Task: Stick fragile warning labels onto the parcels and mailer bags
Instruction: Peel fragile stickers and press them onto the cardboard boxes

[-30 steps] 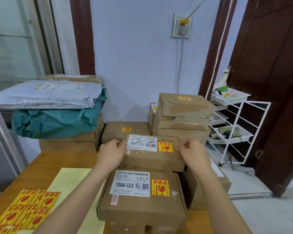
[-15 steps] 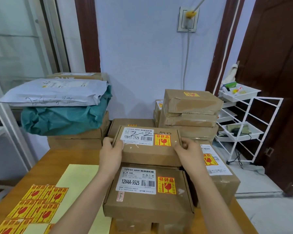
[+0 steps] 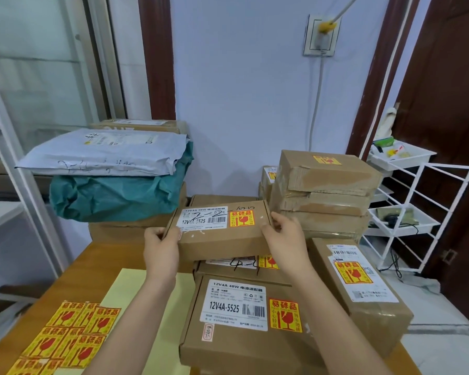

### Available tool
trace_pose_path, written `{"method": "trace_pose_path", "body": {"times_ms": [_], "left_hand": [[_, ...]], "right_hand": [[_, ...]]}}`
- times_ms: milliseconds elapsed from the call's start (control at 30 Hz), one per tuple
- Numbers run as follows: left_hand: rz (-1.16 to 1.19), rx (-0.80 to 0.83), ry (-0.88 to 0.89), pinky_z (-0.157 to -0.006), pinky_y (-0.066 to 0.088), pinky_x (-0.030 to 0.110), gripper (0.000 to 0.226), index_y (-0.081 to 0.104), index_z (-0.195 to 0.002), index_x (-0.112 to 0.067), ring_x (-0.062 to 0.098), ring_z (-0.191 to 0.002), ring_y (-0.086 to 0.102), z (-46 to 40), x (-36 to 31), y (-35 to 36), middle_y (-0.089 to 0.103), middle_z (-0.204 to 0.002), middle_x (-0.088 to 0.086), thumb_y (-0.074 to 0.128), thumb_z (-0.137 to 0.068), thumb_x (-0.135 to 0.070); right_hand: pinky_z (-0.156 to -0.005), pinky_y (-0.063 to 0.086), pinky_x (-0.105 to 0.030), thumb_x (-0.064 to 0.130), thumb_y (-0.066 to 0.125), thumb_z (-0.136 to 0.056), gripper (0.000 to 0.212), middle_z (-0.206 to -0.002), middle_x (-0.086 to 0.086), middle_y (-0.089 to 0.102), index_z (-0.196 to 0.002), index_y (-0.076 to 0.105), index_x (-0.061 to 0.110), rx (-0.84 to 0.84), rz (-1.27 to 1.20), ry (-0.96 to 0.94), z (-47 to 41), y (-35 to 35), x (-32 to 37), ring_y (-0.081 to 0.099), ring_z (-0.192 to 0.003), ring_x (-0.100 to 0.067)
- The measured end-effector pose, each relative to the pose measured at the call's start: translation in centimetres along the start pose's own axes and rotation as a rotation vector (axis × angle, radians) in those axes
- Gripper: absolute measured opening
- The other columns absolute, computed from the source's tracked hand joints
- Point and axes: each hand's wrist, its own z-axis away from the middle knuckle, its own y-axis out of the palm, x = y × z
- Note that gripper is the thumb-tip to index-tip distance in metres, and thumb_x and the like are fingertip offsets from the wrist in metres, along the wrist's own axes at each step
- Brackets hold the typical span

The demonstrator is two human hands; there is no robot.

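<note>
Lifted clear since half a second ago, the small cardboard box now hangs tilted above the stack it was resting on, exposing a second box beneath that bears handwriting and its own yellow sticker. The left hand grips the lifted box at its near left corner, fingers curled round the edge; the right hand clasps the right end, thumb on the top face and fingers wrapped over the side. On the box's top, a white shipping label sits beside a yellow-and-red fragile label already stuck down.

Nearest the camera, a larger box marked 12V4A-5525 also carries a fragile sticker. To its right lies a taped parcel with a fragile label over its paperwork. Behind the hands, a pile of brown parcels stands against the pale wall, the top one labelled.

At the left rear, a grey mailer bag lies on a teal mailer bag, both resting on further cartons. Loose fragile labels overlap on the wooden table at lower left, just beside a pale yellow sheet. A white wire rack stands at right, in front of a dark wooden door.
</note>
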Motion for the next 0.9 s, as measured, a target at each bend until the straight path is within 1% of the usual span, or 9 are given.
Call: {"method": "trace_pose_path", "body": {"times_ms": [100,233,333,400,567,633,733,800,900], "left_hand": [[-0.028,-0.015,0.015,-0.061,0.035,0.024,0.016,0.049,-0.108,-0.010,0.013,-0.080,0.047,-1.2,0.2,0.5,0.053,-0.095,0.001,0.052,-0.094,-0.017],[-0.075,0.013,0.028,-0.091,0.040,0.032,0.036,0.048,-0.131,-0.011,0.025,-0.111,0.050,-3.1,1.1,1.6,0.054,-0.122,0.006,0.048,-0.098,-0.025],[-0.130,0.038,0.024,-0.103,0.036,0.038,0.043,0.045,-0.137,-0.010,0.030,-0.122,0.046,-4.7,1.8,2.6,0.050,-0.133,0.011,0.047,-0.099,-0.029],[-0.184,0.062,0.025,-0.105,0.036,0.040,0.043,0.047,-0.136,-0.010,0.031,-0.123,0.046,-5.7,2.2,3.2,0.051,-0.134,0.012,0.047,-0.098,-0.030],[-0.275,0.099,-0.013,-0.100,0.041,0.037,0.047,0.042,-0.142,-0.016,0.033,-0.122,0.049,-8.1,2.9,5.2,0.052,-0.137,0.012,0.045,-0.099,-0.034],[-0.313,0.097,-0.044,-0.096,0.040,0.036,0.048,0.038,-0.143,-0.018,0.034,-0.122,0.049,-9.1,3.0,6.0,0.050,-0.138,0.012,0.044,-0.099,-0.037],[-0.354,0.122,-0.047,-0.099,0.036,0.037,0.048,0.035,-0.143,-0.016,0.034,-0.124,0.046,-10.5,3.1,7.1,0.046,-0.141,0.011,0.042,-0.100,-0.036],[-0.365,0.146,-0.047,-0.099,0.036,0.037,0.049,0.031,-0.144,-0.014,0.033,-0.124,0.045,-11.4,3.5,7.8,0.044,-0.143,0.011,0.042,-0.100,-0.033],[-0.383,0.199,-0.025,-0.103,0.034,0.038,0.057,0.028,-0.145,-0.008,0.031,-0.129,0.043,-12.6,4.3,8.4,0.042,-0.144,0.012,0.050,-0.097,-0.031]], "right_hand": [[-0.092,0.038,-0.027,0.013,0.044,-0.097,0.030,-0.120,-0.005,0.047,-0.123,0.059,0.014,0.039,0.032,0.007,-1.7,1.0,-0.2,0.047,-0.110,-0.016],[-0.087,0.033,-0.023,0.001,0.036,-0.094,0.039,-0.119,-0.007,0.043,-0.125,0.056,0.015,0.108,0.099,-0.012,-3.9,2.3,-0.2,0.045,-0.108,-0.020],[-0.102,0.036,-0.033,0.000,0.036,-0.091,0.045,-0.135,-0.011,0.036,-0.134,0.048,0.008,0.145,0.166,0.019,-5.2,3.5,-0.4,0.041,-0.122,-0.027],[-0.107,0.034,-0.042,0.001,0.036,-0.090,0.042,-0.143,-0.013,0.031,-0.131,0.047,0.006,0.153,0.171,0.046,-6.1,4.3,-0.5,0.036,-0.129,-0.031],[-0.109,0.032,-0.046,0.004,0.035,-0.089,0.043,-0.146,-0.014,0.028,-0.132,0.042,0.006,0.165,0.180,0.094,-8.4,5.7,-1.1,0.034,-0.131,-0.033],[-0.109,0.032,-0.043,0.004,0.035,-0.090,0.049,-0.148,-0.015,0.025,-0.139,0.037,0.010,0.186,0.174,0.109,-9.5,5.9,-1.4,0.032,-0.133,-0.033],[-0.104,0.039,-0.040,0.003,0.034,-0.090,0.053,-0.148,-0.013,0.025,-0.142,0.034,0.014,0.203,0.159,0.140,-11.2,6.5,-2.0,0.038,-0.129,-0.033],[-0.102,0.042,-0.042,0.003,0.034,-0.090,0.051,-0.148,-0.013,0.023,-0.140,0.036,0.014,0.216,0.165,0.169,-12.3,7.0,-2.2,0.041,-0.127,-0.034],[-0.099,0.039,-0.035,0.004,0.033,-0.092,0.049,-0.149,-0.015,0.020,-0.141,0.035,0.010,0.276,0.219,0.236,-13.7,7.9,-2.7,0.037,-0.130,-0.035]]}}
